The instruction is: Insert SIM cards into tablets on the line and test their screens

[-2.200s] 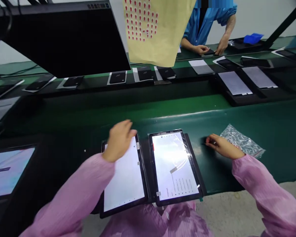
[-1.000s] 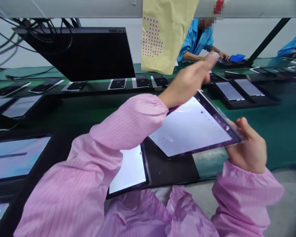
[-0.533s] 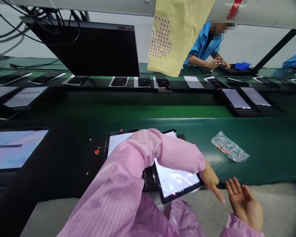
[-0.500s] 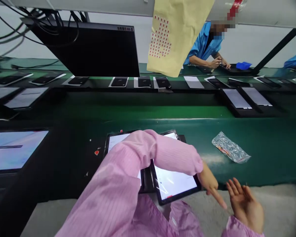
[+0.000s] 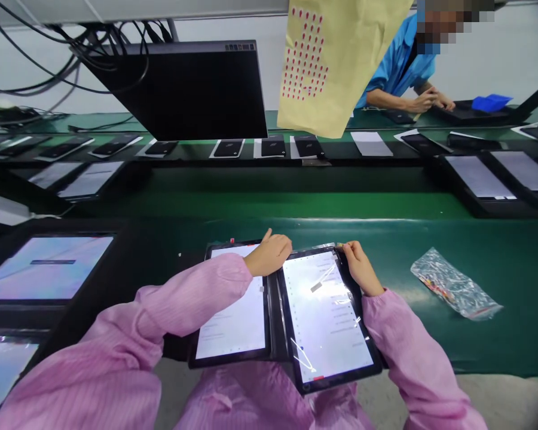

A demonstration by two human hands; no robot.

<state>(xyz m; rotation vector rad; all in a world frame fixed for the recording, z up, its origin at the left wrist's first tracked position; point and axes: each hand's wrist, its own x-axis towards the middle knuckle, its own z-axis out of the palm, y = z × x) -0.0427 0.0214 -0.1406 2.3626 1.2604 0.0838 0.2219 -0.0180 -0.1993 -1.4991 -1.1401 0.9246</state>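
Note:
Two lit tablets lie side by side before me at the table's front edge. The right tablet (image 5: 327, 322) is slightly turned, its lower end overhanging the edge; clear film shows along its top. My left hand (image 5: 269, 253) reaches across the left tablet (image 5: 233, 322), its fingers closed at the right tablet's upper left corner. At that tablet's upper right corner, my right hand (image 5: 361, 267) pinches the edge, thumb and finger together. Some fingertips are hidden, so the exact hold is partly unclear.
A crumpled clear plastic bag (image 5: 455, 283) lies to the right on the green table (image 5: 385, 236). More lit tablets (image 5: 49, 269) stand at left. Several dark devices (image 5: 228, 148) line the far shelf. A black monitor (image 5: 174, 89) and yellow paper (image 5: 341, 65) hang ahead. Opposite sits a co-worker in blue (image 5: 394, 65).
My hands were off to the right, apart from the tablets, the left pointing and the right palm up. Both have moved to the right tablet's upper corners. The view has shifted left.

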